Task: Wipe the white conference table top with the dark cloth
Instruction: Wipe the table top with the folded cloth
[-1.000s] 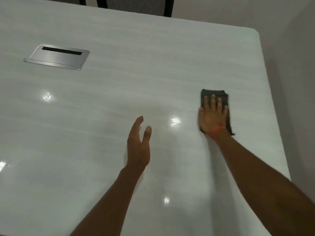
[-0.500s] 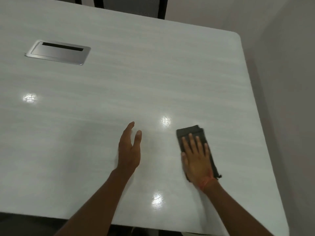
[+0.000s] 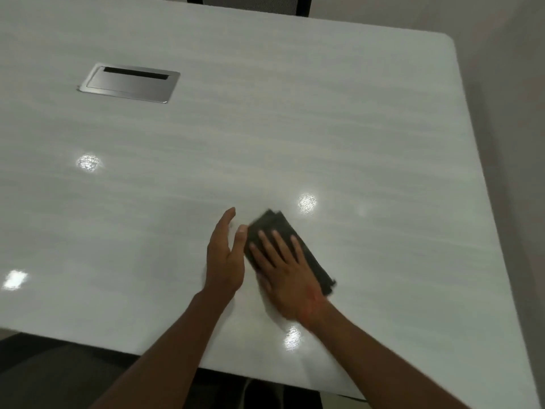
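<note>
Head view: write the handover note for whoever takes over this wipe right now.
Right hand: flat, fingers straight, pressing the dark cloth onto the white table top.
Left hand: open, on edge just left of the cloth, holding nothing.
Cloth: folded, angled, near the table's front edge, right of centre.
Done: cannot tell which areas are wiped; no marks show.
Left: judging by the cloth's position, probably the far side and the area around the metal cable hatch.

Cloth (image 3: 290, 247) on table (image 3: 354, 128)
</note>
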Tool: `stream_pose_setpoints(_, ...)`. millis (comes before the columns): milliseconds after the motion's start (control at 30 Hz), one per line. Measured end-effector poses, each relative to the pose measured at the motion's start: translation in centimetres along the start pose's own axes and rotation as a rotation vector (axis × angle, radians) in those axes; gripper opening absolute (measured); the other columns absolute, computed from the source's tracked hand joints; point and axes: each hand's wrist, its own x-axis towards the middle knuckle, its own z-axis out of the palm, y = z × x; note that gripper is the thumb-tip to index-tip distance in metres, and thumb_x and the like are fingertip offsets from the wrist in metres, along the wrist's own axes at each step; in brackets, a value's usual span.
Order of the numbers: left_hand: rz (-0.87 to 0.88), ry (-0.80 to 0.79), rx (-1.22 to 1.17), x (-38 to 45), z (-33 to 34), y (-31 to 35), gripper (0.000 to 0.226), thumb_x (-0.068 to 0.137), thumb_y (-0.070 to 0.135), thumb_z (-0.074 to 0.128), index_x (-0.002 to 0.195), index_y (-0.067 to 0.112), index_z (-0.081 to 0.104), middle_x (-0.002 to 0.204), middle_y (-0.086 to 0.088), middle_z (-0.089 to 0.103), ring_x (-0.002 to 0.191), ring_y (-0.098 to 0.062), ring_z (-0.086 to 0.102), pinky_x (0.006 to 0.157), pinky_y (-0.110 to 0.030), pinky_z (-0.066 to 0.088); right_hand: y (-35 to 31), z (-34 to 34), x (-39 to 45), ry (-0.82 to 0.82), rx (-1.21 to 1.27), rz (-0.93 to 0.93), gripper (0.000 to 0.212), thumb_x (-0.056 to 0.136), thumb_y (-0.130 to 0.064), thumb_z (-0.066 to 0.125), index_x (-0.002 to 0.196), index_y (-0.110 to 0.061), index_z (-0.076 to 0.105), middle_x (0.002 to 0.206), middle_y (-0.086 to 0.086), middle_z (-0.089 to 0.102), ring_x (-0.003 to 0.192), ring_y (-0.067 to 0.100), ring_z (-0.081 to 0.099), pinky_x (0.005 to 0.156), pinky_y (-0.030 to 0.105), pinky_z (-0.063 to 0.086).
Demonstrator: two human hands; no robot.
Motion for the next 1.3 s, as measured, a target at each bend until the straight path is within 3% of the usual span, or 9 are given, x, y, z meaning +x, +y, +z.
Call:
stream_pose_setpoints(167, -0.005, 0.021, -0.017, -0.6, 0.2, 0.9, 0.055, 0.097, 0.046, 0.043, 0.145, 0.019, 0.047, 0.147, 0.009, 0.050, 0.137, -0.003, 0.042, 0.118, -0.032, 0.033, 8.6, -1.1, -8.4, 0.016, -0.050, 0.280, 0.059, 0.101, -0.040, 0.021, 0.156, -0.021, 0.024, 0.164, 0.008, 0.019, 0.149, 0.030, 0.022, 0.117, 0.055, 0.022)
stream_pose_setpoints(333, -0.017, 0.031, -0.017, -1.3, 0.1, 0.1, 0.058, 0.096, 0.053, 0.043, 0.146, 0.023, 0.045, 0.149, 0.011, 0.048, 0.137, -0.002, 0.043, 0.116, -0.030, 0.034, 15.8, -4.2, 3.2, 0.064, 0.023, 0.583, 0.060, 0.101, -0.041, 0.016, 0.158, -0.021, 0.014, 0.166, 0.007, 0.010, 0.152, 0.030, 0.009, 0.120, 0.057, 0.006)
stream_pose_setpoints(500, -0.004, 0.100, 0.036, -0.8, -0.3, 0.3, 0.055, 0.097, 0.044, 0.044, 0.145, 0.017, 0.046, 0.148, 0.003, 0.050, 0.134, -0.002, 0.044, 0.110, -0.010, 0.030, 7.9, -4.5, 13.7, 0.044, -0.016, 0.266, 0.059, 0.105, -0.039, 0.022, 0.158, -0.022, 0.005, 0.166, 0.008, -0.001, 0.152, 0.033, -0.002, 0.120, 0.057, -0.002)
stream_pose_setpoints(700, -0.006, 0.069, 0.005, -2.3, 3.4, 2.4, 0.054, 0.099, 0.040, 0.043, 0.146, 0.012, 0.044, 0.149, -0.002, 0.049, 0.138, -0.011, 0.044, 0.115, -0.023, 0.033, 2.4, 0.0, -2.5, -0.046, 0.007, -0.123, 0.058, 0.105, -0.041, 0.023, 0.158, -0.025, 0.008, 0.166, 0.006, 0.004, 0.153, 0.030, -0.002, 0.121, 0.055, 0.000)
stream_pose_setpoints(767, 0.001, 0.007, -0.061, -3.8, 6.0, 3.1, 0.053, 0.100, 0.037, 0.045, 0.146, 0.011, 0.045, 0.149, -0.003, 0.049, 0.138, -0.012, 0.044, 0.116, -0.024, 0.033, 5.2, 0.6, -9.4, -0.054, -0.030, -0.009, 0.058, 0.104, -0.037, 0.027, 0.158, -0.024, 0.013, 0.166, 0.007, 0.009, 0.153, 0.031, 0.005, 0.121, 0.055, 0.006)
stream_pose_setpoints(900, 0.023, -0.169, -0.126, -7.0, 10.2, 4.2, 0.053, 0.099, 0.036, 0.046, 0.144, 0.009, 0.048, 0.148, -0.002, 0.050, 0.137, -0.005, 0.042, 0.113, -0.015, 0.031, 14.4, -0.3, -18.3, -0.022, -0.052, 0.526, 0.062, 0.100, -0.040, 0.018, 0.158, -0.019, 0.015, 0.165, 0.011, 0.012, 0.151, 0.033, 0.015, 0.118, 0.057, 0.017)
stream_pose_setpoints(1033, 0.063, -0.277, -0.117, -9.0, 11.6, 4.8, 0.052, 0.099, 0.035, 0.046, 0.144, 0.011, 0.047, 0.148, 0.001, 0.050, 0.137, -0.004, 0.042, 0.110, -0.010, 0.029, 18.5, -1.3, -13.9, 0.066, 0.061, 0.858, 0.062, 0.101, -0.041, 0.018, 0.158, -0.018, 0.009, 0.166, 0.010, 0.004, 0.152, 0.033, 0.004, 0.119, 0.059, 0.007)
stream_pose_setpoints(1167, 0.114, -0.262, -0.060, -9.9, 10.5, 4.3, 0.050, 0.100, 0.035, 0.045, 0.144, 0.010, 0.048, 0.147, 0.001, 0.051, 0.136, -0.006, 0.044, 0.112, -0.014, 0.031, 11.1, 0.4, -8.9, 0.106, 0.019, 0.584, 0.060, 0.103, -0.038, 0.021, 0.159, -0.020, 0.008, 0.166, 0.009, 0.004, 0.152, 0.035, 0.003, 0.119, 0.058, 0.006)
stream_pose_setpoints(1300, 0.095, -0.253, -0.056, -11.0, 10.0, 4.0, 0.052, 0.101, 0.038, 0.042, 0.145, 0.012, 0.045, 0.148, -0.003, 0.050, 0.138, -0.012, 0.044, 0.118, -0.029, 0.033, 2.5, 2.4, -16.9, 0.021, 0.034, 0.282, 0.061, 0.104, -0.040, 0.023, 0.159, -0.019, 0.005, 0.166, 0.010, 0.000, 0.152, 0.034, -0.004, 0.120, 0.059, 0.005)
